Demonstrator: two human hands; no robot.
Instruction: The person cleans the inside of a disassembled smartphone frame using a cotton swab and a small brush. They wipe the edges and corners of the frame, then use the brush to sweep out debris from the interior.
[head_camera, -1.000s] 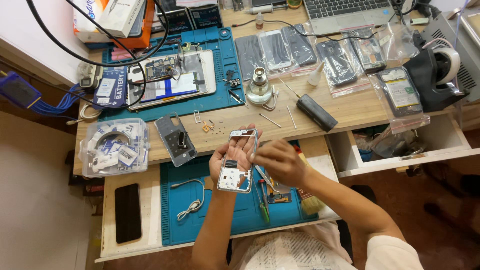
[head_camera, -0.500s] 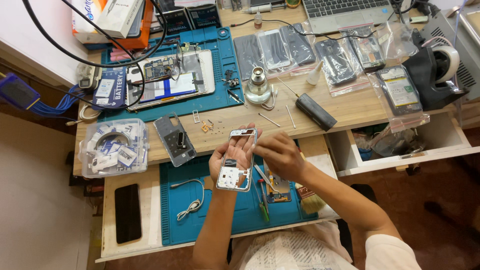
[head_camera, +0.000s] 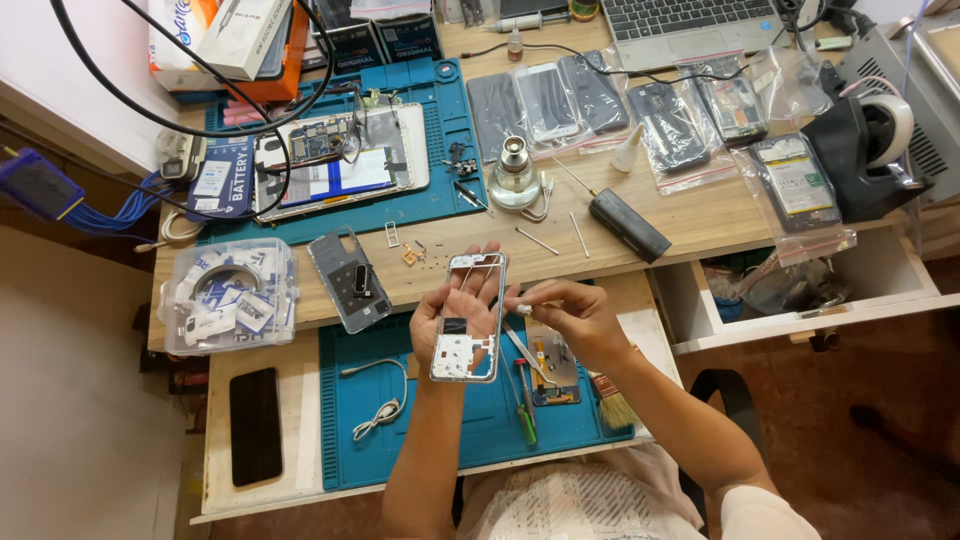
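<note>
While cupped palm-up above the blue mat (head_camera: 440, 440), left hand (head_camera: 455, 318) cradles a phone frame (head_camera: 468, 318), fingers closed along its long edges, frame lying flat in the palm with its open window toward the desk and its white inner plate toward the wrist. Just right of that grip, right hand (head_camera: 575, 322) pinches a small silvery piece (head_camera: 524, 310) between thumb and fingertips, tips pressed together on it, the piece almost touching the frame's right edge. Whether piece and frame actually meet: cannot tell.

Below the right hand, resting on the mat: tweezers (head_camera: 522, 352), a green-handled screwdriver (head_camera: 526, 418), a small phone part (head_camera: 553, 368) and a brush (head_camera: 612, 405). Left of the held frame, also on the mat, a coiled white cable (head_camera: 380, 412). Farther left, apart from the mat, a black phone (head_camera: 255, 426) face up on the white shelf.

Beyond the frame's top end, on the wooden desk: a clear back cover (head_camera: 350, 278), loose screws and small trays (head_camera: 408, 250), a glass bottle (head_camera: 514, 172) and a dark rectangular tool (head_camera: 628, 225). Well above and left of the grip, a second blue mat (head_camera: 445, 130) carrying an opened tablet (head_camera: 340, 165). At far left, a clear plastic box (head_camera: 230, 295) of white parts.
</note>
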